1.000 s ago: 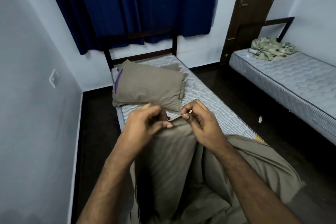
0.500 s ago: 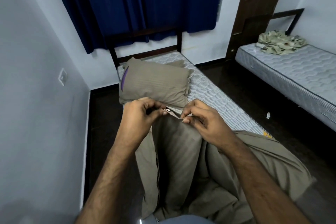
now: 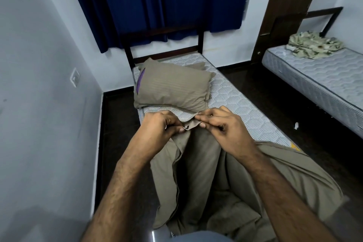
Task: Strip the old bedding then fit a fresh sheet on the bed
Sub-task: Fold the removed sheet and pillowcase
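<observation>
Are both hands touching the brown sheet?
Touching. The head view shows the left hand and right hand each pinching the top edge of the brown sheet between fingers and thumb.

Taupe sheet (image 3: 198, 165), faintly striped pillow (image 3: 172, 88), navy curtain (image 3: 167, 0), perhaps floral bundle (image 3: 314, 45).

matt cloth sheet (image 3: 198, 173), quilted mattress (image 3: 245, 108)

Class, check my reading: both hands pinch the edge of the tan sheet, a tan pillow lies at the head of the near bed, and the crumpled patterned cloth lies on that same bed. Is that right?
One detail is wrong. The head view shows the crumpled patterned cloth on the far bed by the door. The rest stands: left hand and right hand pinch the tan sheet, and the tan pillow lies on the near bed.
</observation>
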A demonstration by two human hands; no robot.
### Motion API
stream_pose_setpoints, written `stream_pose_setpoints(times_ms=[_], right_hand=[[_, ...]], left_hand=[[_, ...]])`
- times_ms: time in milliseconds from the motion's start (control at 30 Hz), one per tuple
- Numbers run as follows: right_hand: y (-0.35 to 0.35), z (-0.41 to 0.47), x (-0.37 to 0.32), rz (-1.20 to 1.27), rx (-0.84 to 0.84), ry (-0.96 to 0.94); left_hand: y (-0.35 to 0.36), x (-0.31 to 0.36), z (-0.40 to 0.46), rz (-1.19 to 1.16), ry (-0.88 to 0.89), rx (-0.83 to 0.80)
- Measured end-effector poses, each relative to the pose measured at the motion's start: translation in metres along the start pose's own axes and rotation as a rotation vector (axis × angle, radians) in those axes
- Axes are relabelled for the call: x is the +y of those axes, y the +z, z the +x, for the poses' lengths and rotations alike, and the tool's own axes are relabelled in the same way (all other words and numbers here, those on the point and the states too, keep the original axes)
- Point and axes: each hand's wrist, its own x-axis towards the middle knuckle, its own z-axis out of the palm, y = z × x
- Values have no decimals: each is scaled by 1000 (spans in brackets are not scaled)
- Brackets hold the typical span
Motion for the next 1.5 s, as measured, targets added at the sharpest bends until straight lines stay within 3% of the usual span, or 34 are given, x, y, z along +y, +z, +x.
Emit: stream_pose_setpoints(times_ms=[167,300,467,633,767,867,1067,1333,1500], right_hand=[[7,-6,0,-11,4,7],[20,-7,-9,-28,-7,115],[24,0,-16,-80,-216,256],[24,2,-2,-198,-118,497],[31,1,0,-289,-125,523],[35,0,-2,-255,-66,506],[29,0,-2,-181,216,499],[28,-10,-1,262,190,458],[25,-15,4,447,15,521]], left_hand=[[-3,1,3,151,-73,163],[-1,14,6,262,-5,269],[-5,20,10,339,97,207],[-4,18,10,363,99,233],[-7,27,10,378,95,299],[-10,26,12,385,77,309],[-9,9,14,389,-10,259],[0,1,15,362,-108,305],[2,1,16,366,-114,376]])
